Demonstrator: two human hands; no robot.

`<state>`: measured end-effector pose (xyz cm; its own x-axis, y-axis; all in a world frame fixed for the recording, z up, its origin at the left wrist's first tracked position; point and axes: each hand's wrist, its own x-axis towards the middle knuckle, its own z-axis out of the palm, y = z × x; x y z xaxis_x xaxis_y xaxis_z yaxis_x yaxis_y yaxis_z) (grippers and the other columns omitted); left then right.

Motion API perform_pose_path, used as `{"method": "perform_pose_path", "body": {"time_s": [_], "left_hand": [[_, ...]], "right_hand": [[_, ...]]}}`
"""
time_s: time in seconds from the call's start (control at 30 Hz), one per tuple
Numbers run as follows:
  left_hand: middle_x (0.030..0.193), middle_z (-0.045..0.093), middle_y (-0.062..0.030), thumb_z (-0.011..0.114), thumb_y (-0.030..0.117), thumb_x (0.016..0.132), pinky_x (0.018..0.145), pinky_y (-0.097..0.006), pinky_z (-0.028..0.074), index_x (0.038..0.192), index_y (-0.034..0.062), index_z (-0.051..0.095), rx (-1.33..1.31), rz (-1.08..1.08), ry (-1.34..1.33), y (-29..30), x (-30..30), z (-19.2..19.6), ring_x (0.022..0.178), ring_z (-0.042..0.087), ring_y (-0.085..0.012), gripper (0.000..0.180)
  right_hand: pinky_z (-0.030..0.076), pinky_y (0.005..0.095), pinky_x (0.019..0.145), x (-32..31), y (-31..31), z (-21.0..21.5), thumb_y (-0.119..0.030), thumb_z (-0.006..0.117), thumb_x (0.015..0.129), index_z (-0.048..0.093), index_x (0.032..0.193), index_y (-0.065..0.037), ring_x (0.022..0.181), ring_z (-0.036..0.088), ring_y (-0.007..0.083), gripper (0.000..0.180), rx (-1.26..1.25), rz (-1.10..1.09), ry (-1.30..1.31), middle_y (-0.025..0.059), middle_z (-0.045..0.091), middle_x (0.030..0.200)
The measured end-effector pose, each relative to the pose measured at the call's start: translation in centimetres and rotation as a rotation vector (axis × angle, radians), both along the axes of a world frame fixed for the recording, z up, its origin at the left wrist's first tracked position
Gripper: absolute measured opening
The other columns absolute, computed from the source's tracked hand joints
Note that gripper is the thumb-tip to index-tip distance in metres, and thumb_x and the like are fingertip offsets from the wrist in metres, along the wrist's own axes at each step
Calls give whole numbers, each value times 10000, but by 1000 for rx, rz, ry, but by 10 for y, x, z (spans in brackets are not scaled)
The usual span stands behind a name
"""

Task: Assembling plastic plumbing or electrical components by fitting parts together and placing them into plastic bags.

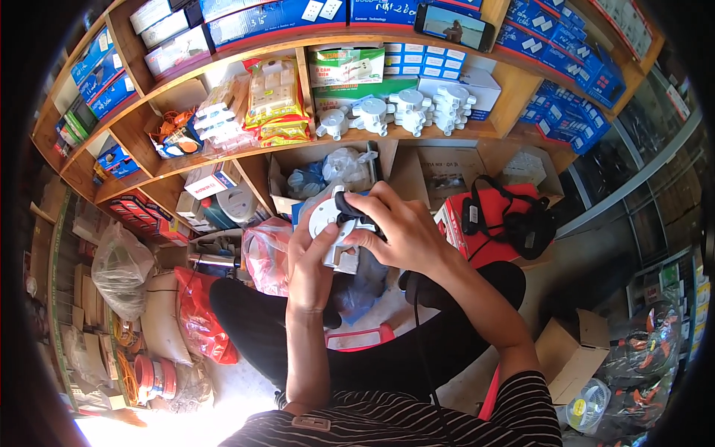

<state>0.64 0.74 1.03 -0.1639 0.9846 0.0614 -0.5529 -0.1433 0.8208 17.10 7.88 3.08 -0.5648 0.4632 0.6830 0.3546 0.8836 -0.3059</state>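
Note:
In front of my chest, my left hand [307, 261] is closed around a round white plastic junction box [322, 214], its thumb lying across the near side. Against the box's right side, my right hand [402, 229] pinches a small black piece [344, 203], which looks like a cloth but is partly hidden by the fingers. On the shelf ahead stand several similar white junction boxes [411, 110], some stacked, with short round spouts.
Wooden shelves [216, 153] with packaged goods span the front. A phone [454, 28] leans on the upper shelf. To the right, a red box [465, 223] bears a black strapped item [527, 232]; an open carton [572, 350] stands nearer. Left are a red bag [201, 316] and a pink bag [266, 255].

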Motion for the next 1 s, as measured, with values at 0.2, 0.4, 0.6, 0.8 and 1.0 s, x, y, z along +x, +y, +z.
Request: {"method": "perform_pose_path", "body": {"time_s": [0.2, 0.4, 0.6, 0.8, 1.0], "left_hand": [[1192, 665, -126, 563, 30, 931, 715, -326, 614, 1456, -44, 451, -15, 113, 93, 14, -1, -25, 1042, 678, -213, 542], [1492, 464, -160, 593, 339, 989, 1154, -426, 360, 1565, 43, 338, 85, -166, 12, 13, -12, -55, 1375, 460, -266, 696], [1540, 356, -247, 607, 489, 951, 1068, -498, 450, 1579, 156, 223, 225, -279, -357, 9, 5, -56, 1348, 485, -373, 808], [1520, 392, -263, 571, 538, 957, 1006, -485, 490, 1503, 226, 447, 371, -344, -692, 9, -9, -54, 1247, 536, -439, 641], [1585, 340, -238, 560, 654, 924, 1112, -543, 379, 1550, 247, 380, 319, -413, -1000, 4, 7, -31, 1382, 418, -416, 768]], "right_hand": [[486, 367, 508, 6, 1, 9, -220, 754, 918, 696, 975, -43, 575, 649, 263, 194, 3, -13, 20, 80, 625, 738], [491, 427, 917, -5, -6, 17, -266, 732, 937, 689, 1233, -83, 1091, 627, 336, 350, -156, 52, 180, 149, 647, 1203], [310, 571, 1181, -8, 9, -5, -504, 700, 912, 604, 1408, -175, 1453, 348, 441, 602, 9, 4, -261, 165, 445, 1525], [323, 557, 1183, -15, -1, 0, -552, 702, 891, 525, 1479, -125, 1484, 304, 442, 747, 90, 46, -184, 212, 355, 1582], [521, 466, 988, -10, 2, -1, -345, 765, 867, 663, 1237, -41, 1195, 614, 385, 489, 191, -51, 50, 209, 608, 1317]]}}
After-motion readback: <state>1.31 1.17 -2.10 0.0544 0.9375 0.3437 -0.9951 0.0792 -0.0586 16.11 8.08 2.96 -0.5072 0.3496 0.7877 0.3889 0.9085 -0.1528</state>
